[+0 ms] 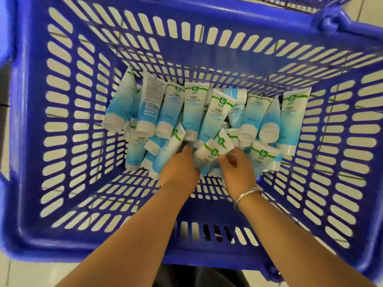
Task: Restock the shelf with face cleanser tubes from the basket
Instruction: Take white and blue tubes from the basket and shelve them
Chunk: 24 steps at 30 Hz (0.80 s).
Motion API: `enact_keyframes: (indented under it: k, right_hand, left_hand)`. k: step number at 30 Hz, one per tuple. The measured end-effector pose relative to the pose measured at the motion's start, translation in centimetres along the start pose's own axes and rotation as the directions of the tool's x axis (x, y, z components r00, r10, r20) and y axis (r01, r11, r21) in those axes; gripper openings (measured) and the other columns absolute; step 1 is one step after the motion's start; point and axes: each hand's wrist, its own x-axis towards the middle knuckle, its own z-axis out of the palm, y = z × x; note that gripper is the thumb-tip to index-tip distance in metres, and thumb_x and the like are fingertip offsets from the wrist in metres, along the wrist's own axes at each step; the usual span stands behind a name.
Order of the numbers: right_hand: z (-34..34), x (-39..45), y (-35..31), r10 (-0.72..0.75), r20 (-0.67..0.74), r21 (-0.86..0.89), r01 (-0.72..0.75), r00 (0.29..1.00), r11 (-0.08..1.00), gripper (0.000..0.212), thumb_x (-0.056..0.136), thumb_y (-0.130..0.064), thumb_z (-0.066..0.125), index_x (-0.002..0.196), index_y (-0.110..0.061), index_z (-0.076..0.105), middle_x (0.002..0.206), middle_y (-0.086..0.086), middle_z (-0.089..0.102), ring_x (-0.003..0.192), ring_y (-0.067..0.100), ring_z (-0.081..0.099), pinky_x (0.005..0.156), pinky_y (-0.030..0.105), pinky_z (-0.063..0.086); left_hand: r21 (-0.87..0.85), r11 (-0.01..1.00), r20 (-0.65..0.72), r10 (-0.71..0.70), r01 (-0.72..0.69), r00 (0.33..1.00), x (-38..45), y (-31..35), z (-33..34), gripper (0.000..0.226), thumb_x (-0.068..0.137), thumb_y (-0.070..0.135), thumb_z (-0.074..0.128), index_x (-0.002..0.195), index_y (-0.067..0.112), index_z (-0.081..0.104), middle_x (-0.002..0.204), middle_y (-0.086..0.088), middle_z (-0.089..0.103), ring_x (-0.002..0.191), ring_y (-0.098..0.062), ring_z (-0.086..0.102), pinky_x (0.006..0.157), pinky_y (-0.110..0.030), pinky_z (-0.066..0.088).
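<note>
Both hands are reaching down into the blue plastic basket (62,141), seen from the head camera looking straight in. The left hand (180,164) is lying knuckles-up among the tubes with its fingers tucked under them, so whether they are gripping anything cannot be told. The right hand (238,162), with a silver bangle (246,195) sitting on its wrist, is curling its fingers round the crimped end of a face cleanser tube (209,154) lying between the two hands, thumb and fingertips pinching its edge. That tube is showing a white upper part with a green band and a green square logo, then printed text reading "Face Cleanser" over a body that is fading into light blue. The other face cleanser tubes (215,112) are lying loose across the basket floor — the same white-to-blue bodies with round white caps, most pointing caps toward the camera, some overlapping, one turned over and showing a barcode. The basket's slotted walls are rising all round the heap, and pale floor tiles (12,274) are showing through the slots and at the corners — a dark garment is visible below the near rim.
</note>
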Motion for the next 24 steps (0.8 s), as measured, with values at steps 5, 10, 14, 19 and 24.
enact_keyframes:
  k: [5, 10, 14, 19, 24]
  right_hand:
    - [0.2, 0.1, -0.4, 0.027, -0.033, -0.075, -0.03, 0.999, 0.997, 0.018, 0.092, -0.022, 0.052, 0.104, -0.009, 0.056, 0.093, 0.006, 0.062, 0.085, 0.022, 0.058, 0.074, 0.033, 0.046]
    - [1.4, 0.6, -1.0, 0.043, -0.1, -0.054, -0.049, 0.994, 0.997, 0.022, 0.086, -0.027, 0.063, 0.097, -0.013, 0.052, 0.082, -0.004, 0.056, 0.08, 0.015, 0.052, 0.071, 0.026, 0.038]
    - [3.2, 0.6, -1.8, 0.112, -0.192, -0.019, -0.118, 0.975, 0.993, 0.033, 0.083, -0.025, 0.067, 0.1, -0.011, 0.042, 0.08, -0.006, 0.051, 0.079, 0.017, 0.05, 0.069, 0.028, 0.037]
    - [3.8, 1.4, -2.1, 0.213, -0.266, -0.013, -0.224, 0.94, 0.974, 0.032, 0.084, -0.022, 0.066, 0.106, -0.005, 0.051, 0.106, 0.014, 0.063, 0.099, 0.031, 0.059, 0.072, 0.029, 0.037]
    - [2.2, 0.8, -2.5, 0.182, -0.24, 0.063, -0.171, 0.954, 0.983, 0.031, 0.085, -0.012, 0.064, 0.114, -0.001, 0.058, 0.115, 0.016, 0.063, 0.105, 0.026, 0.058, 0.076, 0.024, 0.037]
  left_hand:
    - [-0.384, 0.923, 0.057, 0.043, -0.018, 0.997, -1.1, -0.7, -2.5, 0.047, 0.078, 0.03, 0.071, 0.119, 0.017, 0.051, 0.105, 0.002, 0.062, 0.092, -0.015, 0.058, 0.068, -0.018, 0.041]
    - [-0.629, 0.775, 0.117, 0.009, 0.067, 0.993, -2.6, -3.0, -5.0, 0.029, 0.08, 0.036, 0.068, 0.1, 0.032, 0.048, 0.087, 0.008, 0.058, 0.075, -0.008, 0.059, 0.053, -0.014, 0.048]
    - [-0.755, 0.65, 0.079, -0.047, 0.09, 0.996, -3.4, -4.0, -6.0, 0.022, 0.08, 0.035, 0.067, 0.091, 0.037, 0.048, 0.096, 0.003, 0.063, 0.087, -0.015, 0.064, 0.073, -0.028, 0.053]
    - [-0.882, 0.454, 0.08, -0.125, 0.128, 0.989, -4.4, -3.4, -5.4, 0.026, 0.08, 0.028, 0.068, 0.102, 0.029, 0.054, 0.095, -0.003, 0.067, 0.089, -0.022, 0.066, 0.079, -0.041, 0.055]
    - [-0.936, 0.327, 0.101, -0.116, 0.134, 0.988, -6.2, -2.6, -5.0, 0.025, 0.081, 0.025, 0.068, 0.102, 0.025, 0.055, 0.093, -0.003, 0.067, 0.08, -0.017, 0.065, 0.068, -0.033, 0.055]
